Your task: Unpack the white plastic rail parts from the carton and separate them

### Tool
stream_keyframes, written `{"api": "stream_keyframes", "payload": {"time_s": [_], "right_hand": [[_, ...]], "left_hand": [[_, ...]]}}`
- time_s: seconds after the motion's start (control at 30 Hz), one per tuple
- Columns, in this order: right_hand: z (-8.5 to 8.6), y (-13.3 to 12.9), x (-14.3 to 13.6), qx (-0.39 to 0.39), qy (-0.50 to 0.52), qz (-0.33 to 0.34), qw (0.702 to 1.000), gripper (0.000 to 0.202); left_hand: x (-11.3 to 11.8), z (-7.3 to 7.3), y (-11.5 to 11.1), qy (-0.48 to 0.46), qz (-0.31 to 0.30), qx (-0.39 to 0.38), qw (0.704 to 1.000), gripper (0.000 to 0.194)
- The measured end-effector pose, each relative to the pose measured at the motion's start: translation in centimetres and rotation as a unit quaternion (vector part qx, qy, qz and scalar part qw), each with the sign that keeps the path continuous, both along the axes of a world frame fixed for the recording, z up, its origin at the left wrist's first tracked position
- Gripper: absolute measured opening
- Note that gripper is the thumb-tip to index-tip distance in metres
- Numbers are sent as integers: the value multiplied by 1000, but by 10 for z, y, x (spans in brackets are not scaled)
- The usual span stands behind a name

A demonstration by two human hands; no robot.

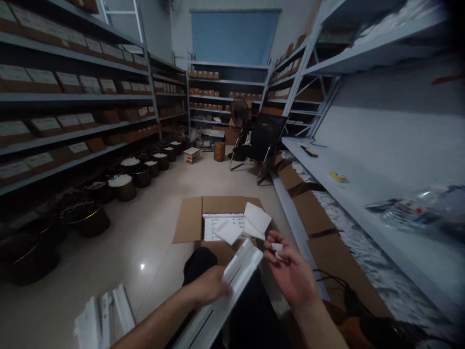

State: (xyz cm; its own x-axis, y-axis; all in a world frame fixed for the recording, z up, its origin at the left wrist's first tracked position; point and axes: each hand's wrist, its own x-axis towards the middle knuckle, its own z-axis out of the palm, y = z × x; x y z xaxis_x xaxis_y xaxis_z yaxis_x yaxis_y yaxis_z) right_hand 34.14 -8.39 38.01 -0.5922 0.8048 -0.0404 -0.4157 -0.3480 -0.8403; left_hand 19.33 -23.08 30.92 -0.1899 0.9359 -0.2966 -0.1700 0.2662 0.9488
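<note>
Dim storeroom — left hand (212, 289) grips white strip (232, 286), lower end cut off.

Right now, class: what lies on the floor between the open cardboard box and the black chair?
Nothing: in the head view, only bare pale floor separates the open cardboard box from the black chair.

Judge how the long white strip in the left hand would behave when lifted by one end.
The long white strip looks stiff: it runs straight past the left hand. Probably light, since one hand holds it. Its smooth surface might slip.
</note>
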Motion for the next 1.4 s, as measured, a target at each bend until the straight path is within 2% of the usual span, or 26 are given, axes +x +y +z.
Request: {"api": "stream_keyframes", "payload": {"time_s": [0.07,0.13,0.2,0.3,0.5,0.67,0.83,0.97,1.1,1.27,1.4], "right_hand": [[-27,-7,11,-97,5,-11,995,36],[-52,-17,17,-152,-43,-20,987,38],[-70,-28,16,-170,-83,-8,982,42],[-84,-41,8,-176,-94,26,980,38],[-85,-53,-8,-166,-104,46,979,30],[-88,-58,-15,-132,-113,44,984,31],[-89,-61,-16,-123,-123,45,984,28],[-80,-63,-14,-128,-96,58,985,30],[-72,-66,-11,-80,-96,61,990,33],[-81,-69,-12,2,-147,42,988,35],[-89,-70,-13,31,-161,17,986,29]], "left_hand": [[-3,-9,-2,-54,31,-21,998,29],[-7,-16,-1,-97,84,-27,991,32],[-12,-22,2,-123,156,-8,980,30],[-15,-33,5,-125,215,19,968,26],[0,-55,6,-64,225,-25,972,20],[10,-62,8,-54,209,-35,976,18],[11,-61,10,-76,193,-28,978,24],[12,-55,9,-94,184,-15,978,25],[11,-52,8,-114,180,-2,977,27],[10,-52,8,-122,200,23,972,24],[11,-50,10,-148,201,24,968,25]]}}
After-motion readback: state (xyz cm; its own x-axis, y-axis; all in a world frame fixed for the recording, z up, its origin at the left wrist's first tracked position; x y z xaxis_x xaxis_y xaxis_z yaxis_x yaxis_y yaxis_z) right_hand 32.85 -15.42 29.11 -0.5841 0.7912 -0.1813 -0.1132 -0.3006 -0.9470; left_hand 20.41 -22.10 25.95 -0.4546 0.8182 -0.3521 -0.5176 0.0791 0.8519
